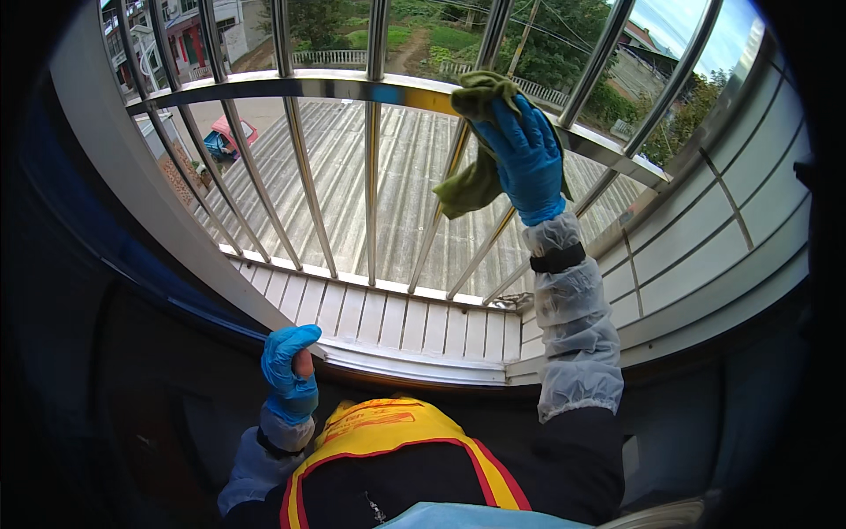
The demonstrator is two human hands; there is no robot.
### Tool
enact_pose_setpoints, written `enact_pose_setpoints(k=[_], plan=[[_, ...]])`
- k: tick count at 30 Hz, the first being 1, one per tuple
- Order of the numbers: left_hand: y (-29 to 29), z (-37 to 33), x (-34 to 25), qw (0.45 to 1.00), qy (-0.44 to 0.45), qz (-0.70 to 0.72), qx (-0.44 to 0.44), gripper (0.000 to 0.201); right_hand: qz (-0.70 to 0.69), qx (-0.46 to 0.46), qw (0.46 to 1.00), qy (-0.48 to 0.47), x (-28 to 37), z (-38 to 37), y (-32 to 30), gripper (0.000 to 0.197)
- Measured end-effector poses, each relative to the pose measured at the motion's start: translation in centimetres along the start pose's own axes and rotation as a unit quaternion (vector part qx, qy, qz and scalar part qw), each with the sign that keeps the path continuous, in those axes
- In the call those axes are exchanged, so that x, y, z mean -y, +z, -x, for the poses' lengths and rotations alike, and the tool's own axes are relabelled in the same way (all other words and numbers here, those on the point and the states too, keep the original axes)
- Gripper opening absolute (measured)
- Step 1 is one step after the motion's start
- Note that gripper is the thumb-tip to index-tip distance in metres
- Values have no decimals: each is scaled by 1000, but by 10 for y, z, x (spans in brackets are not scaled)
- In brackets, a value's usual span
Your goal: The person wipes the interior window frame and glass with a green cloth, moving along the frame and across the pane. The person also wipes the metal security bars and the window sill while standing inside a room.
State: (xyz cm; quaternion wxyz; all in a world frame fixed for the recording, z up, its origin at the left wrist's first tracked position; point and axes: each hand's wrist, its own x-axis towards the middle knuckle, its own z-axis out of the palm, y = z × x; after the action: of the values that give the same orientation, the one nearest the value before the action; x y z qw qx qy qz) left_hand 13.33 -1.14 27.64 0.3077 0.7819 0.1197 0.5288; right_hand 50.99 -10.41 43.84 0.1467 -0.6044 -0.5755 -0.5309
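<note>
My right hand (529,159), in a blue glove, presses a green cloth (471,187) against the metal crossbar (410,94) of the window railing. The fingers bend over the cloth, whose lower part hangs in front of the upright bars. By the inner edge of the white window frame, my left hand (292,375) is curled closed in a blue glove. A patch of bare skin shows near its thumb. Whatever its fingers hold, if anything, is hidden. Clear plastic sleeves cover both forearms.
Several upright bars (372,189) rise from the white tiled sill (388,322). White wall tiles (696,229) line the right side. Outside lie a corrugated roof (344,176) and a red and blue vehicle (231,138). A yellow apron (388,421) covers my front.
</note>
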Motion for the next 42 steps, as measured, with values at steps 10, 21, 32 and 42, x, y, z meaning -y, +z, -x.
enact_pose_setpoints(k=[10, 21, 32, 42], plan=[[-20, -83, 37, 887, 196, -333, -251, 67, -14, -12, 997, 80, 38, -35, 45, 60], [-26, -71, 42, 866, 145, -398, -264, 57, -25, -293, 951, -94, -51, -366, -43, 36], [-24, -74, 46, 873, 177, -369, -265, 57, 12, -74, 996, -45, 53, -197, 50, 41], [-25, -72, 44, 877, 156, -378, -254, 56, 16, -339, 940, -34, -63, -311, -73, 31]])
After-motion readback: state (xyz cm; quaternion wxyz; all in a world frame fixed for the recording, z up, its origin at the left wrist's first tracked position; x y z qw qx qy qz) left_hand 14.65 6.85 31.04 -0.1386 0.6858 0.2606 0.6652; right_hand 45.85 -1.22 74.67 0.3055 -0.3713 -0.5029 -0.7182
